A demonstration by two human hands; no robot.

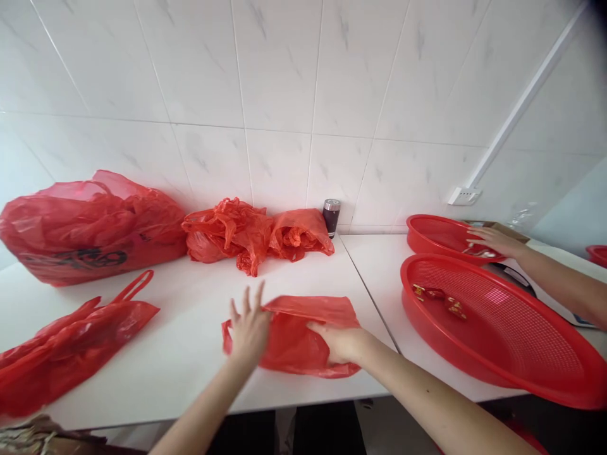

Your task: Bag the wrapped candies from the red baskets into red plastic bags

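Note:
A red plastic bag (303, 328) lies flattened on the white table (190, 354) in front of me. My left hand (249, 328) is over its left end, fingers spread and raised. My right hand (339, 341) presses on the bag's right part, fingers curled onto the plastic; whether it grips the film I cannot tell.
A full red bag (90, 227) sits at the back left, a flat red bag (71, 344) at the left, crumpled red bags (251, 234) by the tiled wall, beside a dark cup (331, 217). Two red baskets (497, 322) stand right; another person's hand (493, 240) reaches into the far one.

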